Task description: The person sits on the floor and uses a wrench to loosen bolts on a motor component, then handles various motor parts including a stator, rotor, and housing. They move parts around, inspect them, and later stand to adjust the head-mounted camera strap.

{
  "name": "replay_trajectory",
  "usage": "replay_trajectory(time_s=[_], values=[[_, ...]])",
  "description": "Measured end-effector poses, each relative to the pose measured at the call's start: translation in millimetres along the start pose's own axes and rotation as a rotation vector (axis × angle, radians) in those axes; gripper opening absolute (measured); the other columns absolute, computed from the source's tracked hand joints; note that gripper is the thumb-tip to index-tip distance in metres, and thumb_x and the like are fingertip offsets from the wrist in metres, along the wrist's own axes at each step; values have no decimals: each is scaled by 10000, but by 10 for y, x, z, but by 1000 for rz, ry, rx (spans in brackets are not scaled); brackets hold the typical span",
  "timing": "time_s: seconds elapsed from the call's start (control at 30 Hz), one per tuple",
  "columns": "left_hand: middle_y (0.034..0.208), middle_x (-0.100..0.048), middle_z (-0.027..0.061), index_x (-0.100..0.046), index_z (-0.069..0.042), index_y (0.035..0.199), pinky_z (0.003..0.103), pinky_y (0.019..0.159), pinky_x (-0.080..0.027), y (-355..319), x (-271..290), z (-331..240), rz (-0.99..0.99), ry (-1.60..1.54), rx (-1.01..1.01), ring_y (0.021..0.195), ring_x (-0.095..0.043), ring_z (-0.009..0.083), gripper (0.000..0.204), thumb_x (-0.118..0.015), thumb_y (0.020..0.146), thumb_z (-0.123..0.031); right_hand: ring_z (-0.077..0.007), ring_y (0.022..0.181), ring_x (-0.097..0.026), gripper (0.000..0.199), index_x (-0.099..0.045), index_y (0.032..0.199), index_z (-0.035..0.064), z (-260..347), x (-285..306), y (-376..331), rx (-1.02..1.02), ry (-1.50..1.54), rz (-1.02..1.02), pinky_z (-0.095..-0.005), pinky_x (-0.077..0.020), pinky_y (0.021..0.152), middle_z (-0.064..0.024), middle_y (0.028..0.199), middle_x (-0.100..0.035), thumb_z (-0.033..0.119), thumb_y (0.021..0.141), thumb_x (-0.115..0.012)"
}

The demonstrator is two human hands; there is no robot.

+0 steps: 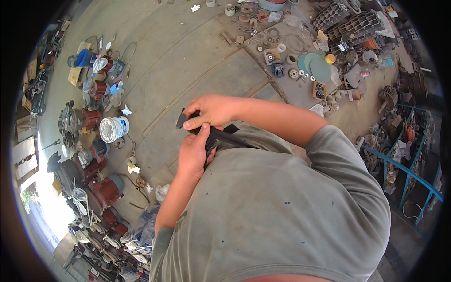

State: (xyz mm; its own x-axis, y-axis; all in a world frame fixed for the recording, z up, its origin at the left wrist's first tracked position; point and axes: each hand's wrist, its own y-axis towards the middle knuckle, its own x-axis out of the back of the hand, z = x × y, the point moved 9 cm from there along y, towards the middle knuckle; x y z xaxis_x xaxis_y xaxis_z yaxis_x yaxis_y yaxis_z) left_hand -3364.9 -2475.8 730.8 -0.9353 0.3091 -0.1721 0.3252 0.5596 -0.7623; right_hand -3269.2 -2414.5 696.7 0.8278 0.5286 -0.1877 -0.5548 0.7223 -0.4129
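Observation:
In front of my belly both hands are closed on a black strap (229,137), a flat band that runs along the shirt's lower edge. My right hand (211,112) pinches it between thumb and fingers, and a dark flat end sticks out past the fingertips on the left. Just below, my left hand (192,151) grips the black band too, its thumb raised close to the right hand's thumb. A dark piece lies partly hidden in the left palm; I cannot make out its shape.
Along the left stand several red motors (107,190) and a white bucket (114,129). Green discs (320,69), a small box of parts (319,90) and metal castings lie on the floor at the right. A blue metal rack (406,171) stands at the far right.

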Motion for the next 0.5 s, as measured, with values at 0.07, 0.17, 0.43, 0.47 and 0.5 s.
replay_trajectory(time_s=[0.07, 0.17, 0.43, 0.47, 0.5], values=[[611, -565, -24, -776, -36, 1076, 258, 432, -346, -35, 29, 28, -53, 10, 9, 453, -462, 75, 445, -592, 1122, -438, -161, 812, -628, 548, -687, 1276, 57, 86, 61, -197, 85, 72, -71, -352, -535, 706, -73, 1069, -680, 525, 1001, -749], [608, -551, -18, -760, -19, 1093, 265, 423, -322, -66, 43, -1, -98, -9, -25, 441, -435, 79, 473, -561, 1132, -446, -111, 775, -603, 599, -632, 1386, 44, -6, 338, -683, -40, 117, -336, -277, -494, 644, -45, 1001, -652, 544, 1059, -662], [636, -572, -19, -762, -34, 1068, 258, 426, -343, -10, -56, -19, -127, -40, 59, 470, -464, 79, 451, -598, 1115, -452, -117, 735, -616, 405, -702, 1118, 24, -338, 67, -1236, -266, 376, -69, -291, -493, 659, -15, 856, -666, 417, 1118, -602], [660, -591, -26, -768, -45, 1043, 249, 437, -362, -20, -59, -15, -137, -19, 81, 496, -492, 75, 438, -619, 1105, -452, -119, 734, -617, 395, -700, 1103, 29, -356, 116, -1271, -285, 423, -112, -289, -492, 657, -13, 847, -659, 411, 1121, -600], [685, -610, -32, -773, -56, 1017, 240, 448, -380, -29, -63, -14, -137, -2, 103, 522, -519, 71, 426, -640, 1095, -453, -120, 733, -617, 385, -699, 1089, 34, -371, 196, -1324, -299, 470, -170, -287, -491, 655, -11, 837, -652, 404, 1123, -598]])
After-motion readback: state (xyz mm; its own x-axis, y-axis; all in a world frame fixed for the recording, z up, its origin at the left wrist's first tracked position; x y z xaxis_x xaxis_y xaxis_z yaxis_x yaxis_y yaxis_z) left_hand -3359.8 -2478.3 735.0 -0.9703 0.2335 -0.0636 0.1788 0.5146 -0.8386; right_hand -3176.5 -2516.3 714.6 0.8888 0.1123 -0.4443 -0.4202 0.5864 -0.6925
